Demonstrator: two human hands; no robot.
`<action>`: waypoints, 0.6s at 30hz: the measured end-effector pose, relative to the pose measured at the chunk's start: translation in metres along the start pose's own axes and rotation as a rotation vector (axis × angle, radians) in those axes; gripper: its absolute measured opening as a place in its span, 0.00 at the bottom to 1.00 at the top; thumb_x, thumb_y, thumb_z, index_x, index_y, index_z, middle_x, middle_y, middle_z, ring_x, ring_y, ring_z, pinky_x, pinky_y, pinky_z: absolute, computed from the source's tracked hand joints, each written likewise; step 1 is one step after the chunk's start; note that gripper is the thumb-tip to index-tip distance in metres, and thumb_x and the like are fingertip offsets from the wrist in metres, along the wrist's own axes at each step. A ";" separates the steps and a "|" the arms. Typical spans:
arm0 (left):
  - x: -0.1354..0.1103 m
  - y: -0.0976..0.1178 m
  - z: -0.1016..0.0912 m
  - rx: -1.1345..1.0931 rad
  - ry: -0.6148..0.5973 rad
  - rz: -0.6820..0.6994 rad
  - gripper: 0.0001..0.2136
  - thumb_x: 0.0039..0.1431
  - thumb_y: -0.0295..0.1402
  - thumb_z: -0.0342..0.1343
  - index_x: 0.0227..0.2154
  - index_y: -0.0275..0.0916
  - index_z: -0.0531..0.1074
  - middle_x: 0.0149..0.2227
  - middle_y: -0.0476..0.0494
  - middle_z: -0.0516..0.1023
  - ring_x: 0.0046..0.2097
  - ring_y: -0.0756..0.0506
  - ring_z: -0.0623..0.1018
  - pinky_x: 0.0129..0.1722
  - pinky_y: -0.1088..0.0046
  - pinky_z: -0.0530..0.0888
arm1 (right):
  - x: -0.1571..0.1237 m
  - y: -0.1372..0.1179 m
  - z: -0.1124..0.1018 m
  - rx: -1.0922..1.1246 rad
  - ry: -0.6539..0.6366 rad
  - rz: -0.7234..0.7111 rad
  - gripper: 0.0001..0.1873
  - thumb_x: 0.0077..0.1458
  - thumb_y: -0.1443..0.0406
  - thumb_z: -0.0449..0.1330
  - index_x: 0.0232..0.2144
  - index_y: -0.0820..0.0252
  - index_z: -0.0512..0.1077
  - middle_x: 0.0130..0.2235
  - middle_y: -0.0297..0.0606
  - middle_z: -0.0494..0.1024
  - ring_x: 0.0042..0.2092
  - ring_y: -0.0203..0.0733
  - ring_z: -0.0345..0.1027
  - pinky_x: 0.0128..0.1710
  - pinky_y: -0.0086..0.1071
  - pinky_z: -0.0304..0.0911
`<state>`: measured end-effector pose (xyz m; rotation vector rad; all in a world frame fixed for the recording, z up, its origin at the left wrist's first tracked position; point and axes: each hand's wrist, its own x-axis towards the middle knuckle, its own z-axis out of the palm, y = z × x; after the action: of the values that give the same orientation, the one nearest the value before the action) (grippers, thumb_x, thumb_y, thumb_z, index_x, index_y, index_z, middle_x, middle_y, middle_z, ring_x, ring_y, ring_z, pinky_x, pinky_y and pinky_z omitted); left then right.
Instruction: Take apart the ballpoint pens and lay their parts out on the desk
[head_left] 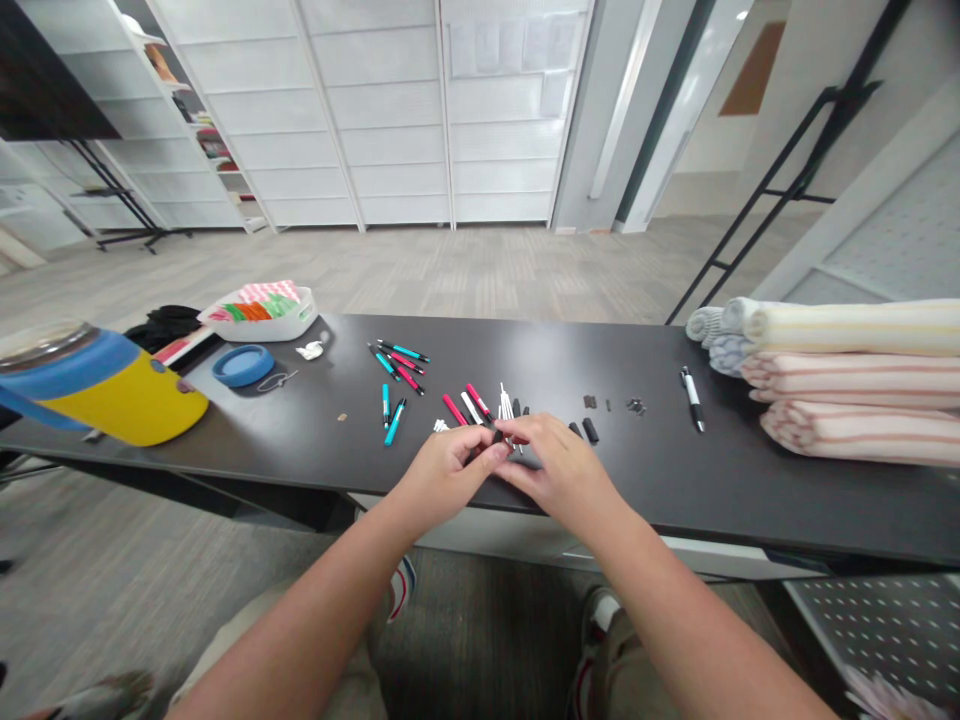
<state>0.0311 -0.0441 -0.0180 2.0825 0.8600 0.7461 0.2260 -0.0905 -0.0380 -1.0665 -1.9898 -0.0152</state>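
My left hand (448, 468) and my right hand (561, 468) meet near the table's front edge. Both are closed, fingertips pinching a small black pen part (497, 436) between them; the fingers hide most of it. Just beyond lie pink pen barrels (478, 401), a white barrel (471, 408) and several thin white refills (505, 402). Black grip sleeves (590, 431) rest right of my right hand, with tiny dark parts (635, 406) farther right. Left of the barrels are teal barrels (395, 422) and a cluster of teal and pink pens (405, 368).
A white-and-black pen (692, 400) lies near rolled striped towels (855, 380) on the right. At left stand a yellow-and-blue jug (124, 390), a blue lid (243, 366) and a white basket (300, 318) of colourful packets. The dark table (705, 490) has its front edge close to my legs.
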 end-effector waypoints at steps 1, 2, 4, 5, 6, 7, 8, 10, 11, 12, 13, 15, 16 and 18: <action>0.000 -0.001 -0.001 -0.007 -0.022 0.003 0.16 0.71 0.40 0.53 0.29 0.38 0.75 0.27 0.50 0.74 0.31 0.49 0.71 0.32 0.73 0.64 | 0.000 0.001 0.000 0.022 0.003 0.012 0.20 0.65 0.61 0.65 0.57 0.53 0.68 0.47 0.43 0.81 0.47 0.48 0.77 0.48 0.44 0.73; 0.000 -0.001 -0.002 -0.010 -0.042 0.014 0.16 0.71 0.41 0.53 0.31 0.38 0.77 0.29 0.49 0.76 0.32 0.49 0.73 0.34 0.73 0.66 | 0.000 0.002 -0.001 0.045 0.012 0.020 0.19 0.64 0.61 0.66 0.55 0.52 0.69 0.46 0.43 0.82 0.47 0.47 0.77 0.47 0.43 0.74; -0.001 -0.003 -0.004 -0.011 -0.082 0.050 0.17 0.73 0.41 0.51 0.34 0.38 0.79 0.33 0.47 0.79 0.36 0.47 0.75 0.37 0.72 0.68 | 0.001 0.003 -0.001 0.099 0.039 0.028 0.14 0.64 0.61 0.67 0.50 0.52 0.71 0.44 0.41 0.82 0.45 0.46 0.78 0.46 0.42 0.74; -0.002 -0.004 -0.004 -0.013 -0.101 0.071 0.17 0.73 0.41 0.50 0.34 0.38 0.79 0.34 0.46 0.80 0.37 0.47 0.76 0.39 0.71 0.68 | 0.001 0.003 -0.001 0.133 0.052 0.035 0.12 0.63 0.61 0.67 0.46 0.53 0.71 0.43 0.41 0.82 0.44 0.45 0.78 0.44 0.41 0.74; -0.002 -0.004 -0.004 -0.018 -0.114 0.089 0.19 0.74 0.41 0.49 0.33 0.38 0.79 0.34 0.45 0.80 0.37 0.47 0.76 0.39 0.71 0.69 | 0.002 0.004 -0.002 0.170 0.063 0.046 0.11 0.62 0.61 0.68 0.43 0.53 0.71 0.41 0.39 0.82 0.42 0.44 0.78 0.42 0.39 0.74; -0.003 -0.005 -0.004 -0.025 -0.120 0.098 0.20 0.75 0.41 0.47 0.32 0.38 0.79 0.33 0.45 0.80 0.37 0.47 0.76 0.39 0.71 0.69 | 0.003 0.004 -0.003 0.207 0.070 0.062 0.10 0.61 0.61 0.69 0.40 0.53 0.70 0.39 0.38 0.82 0.40 0.43 0.78 0.40 0.37 0.73; -0.003 -0.005 -0.004 -0.036 -0.123 0.099 0.21 0.75 0.42 0.47 0.32 0.38 0.78 0.33 0.45 0.80 0.36 0.47 0.76 0.38 0.72 0.69 | 0.004 0.004 -0.004 0.239 0.073 0.082 0.11 0.60 0.61 0.69 0.37 0.53 0.69 0.38 0.37 0.81 0.39 0.42 0.77 0.38 0.36 0.73; -0.004 -0.006 -0.004 -0.071 -0.108 0.079 0.19 0.74 0.42 0.48 0.34 0.38 0.80 0.33 0.46 0.81 0.36 0.47 0.77 0.37 0.72 0.70 | 0.006 0.003 -0.007 0.288 0.072 0.121 0.13 0.60 0.61 0.70 0.33 0.53 0.68 0.36 0.35 0.81 0.38 0.41 0.77 0.38 0.35 0.72; -0.005 -0.007 -0.004 -0.094 -0.097 0.057 0.17 0.73 0.42 0.50 0.36 0.39 0.81 0.34 0.45 0.82 0.36 0.47 0.78 0.37 0.72 0.70 | 0.006 0.002 -0.009 0.307 0.066 0.137 0.13 0.60 0.61 0.69 0.32 0.53 0.68 0.36 0.35 0.81 0.38 0.41 0.77 0.38 0.35 0.71; -0.005 -0.007 -0.004 -0.120 -0.086 0.030 0.15 0.71 0.42 0.53 0.39 0.39 0.82 0.34 0.45 0.83 0.36 0.47 0.78 0.37 0.73 0.71 | 0.007 0.002 -0.011 0.325 0.061 0.154 0.13 0.60 0.61 0.69 0.31 0.54 0.68 0.36 0.35 0.81 0.39 0.41 0.77 0.39 0.35 0.71; -0.006 -0.008 -0.004 -0.148 -0.074 -0.001 0.14 0.70 0.42 0.56 0.42 0.39 0.82 0.34 0.45 0.84 0.35 0.46 0.79 0.36 0.72 0.71 | 0.007 0.001 -0.012 0.342 0.058 0.171 0.12 0.60 0.61 0.69 0.32 0.54 0.69 0.37 0.35 0.82 0.39 0.41 0.78 0.39 0.35 0.71; -0.007 -0.010 -0.005 -0.207 -0.042 -0.055 0.14 0.66 0.42 0.60 0.44 0.38 0.83 0.33 0.44 0.84 0.34 0.46 0.80 0.35 0.72 0.73 | 0.007 0.000 -0.015 0.356 0.050 0.198 0.12 0.59 0.60 0.70 0.32 0.54 0.70 0.37 0.35 0.82 0.40 0.41 0.78 0.40 0.35 0.72; -0.007 -0.010 -0.005 -0.231 -0.024 -0.069 0.13 0.65 0.42 0.61 0.44 0.38 0.83 0.32 0.44 0.84 0.34 0.45 0.80 0.35 0.72 0.73 | 0.007 -0.001 -0.016 0.349 0.048 0.207 0.12 0.58 0.60 0.71 0.32 0.54 0.71 0.38 0.35 0.83 0.40 0.42 0.79 0.40 0.35 0.72; -0.007 -0.012 -0.006 -0.245 0.024 -0.065 0.12 0.66 0.40 0.60 0.43 0.39 0.83 0.32 0.44 0.84 0.35 0.46 0.81 0.38 0.71 0.74 | 0.006 -0.001 -0.017 0.315 0.047 0.221 0.10 0.58 0.59 0.72 0.33 0.54 0.74 0.37 0.36 0.84 0.39 0.43 0.79 0.40 0.36 0.73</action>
<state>0.0181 -0.0414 -0.0257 1.8242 0.8028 0.8010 0.2347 -0.0935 -0.0223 -1.0597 -1.7514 0.3755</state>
